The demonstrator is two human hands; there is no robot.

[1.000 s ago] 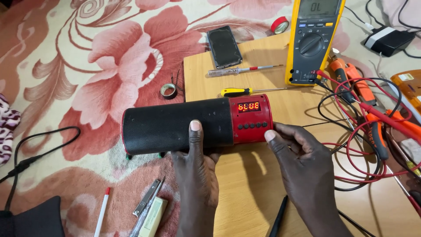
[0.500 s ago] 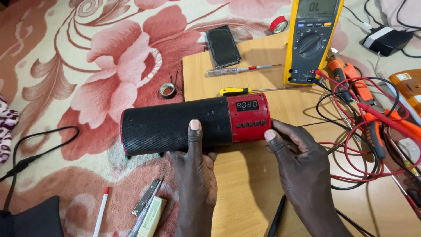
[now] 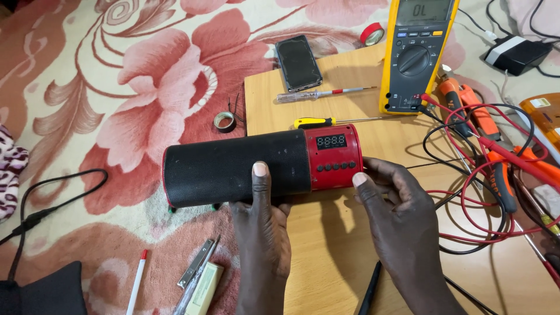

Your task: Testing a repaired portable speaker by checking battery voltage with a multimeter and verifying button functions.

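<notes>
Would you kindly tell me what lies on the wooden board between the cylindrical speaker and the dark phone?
In the head view, two screwdrivers lie between the speaker and the phone: a yellow-handled screwdriver close above the speaker, and a clear-handled screwdriver nearer the phone.

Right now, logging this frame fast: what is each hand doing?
Left hand: gripping the cylindrical speaker on its black mesh, thumb on top.
Right hand: holding the speaker's red end, thumb at its edge.

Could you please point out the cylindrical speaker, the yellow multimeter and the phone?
cylindrical speaker (image 3: 233, 169), head view, on its black mesh body.
yellow multimeter (image 3: 415, 58), head view, on its dial.
phone (image 3: 298, 62), head view, on its dark screen.
</notes>
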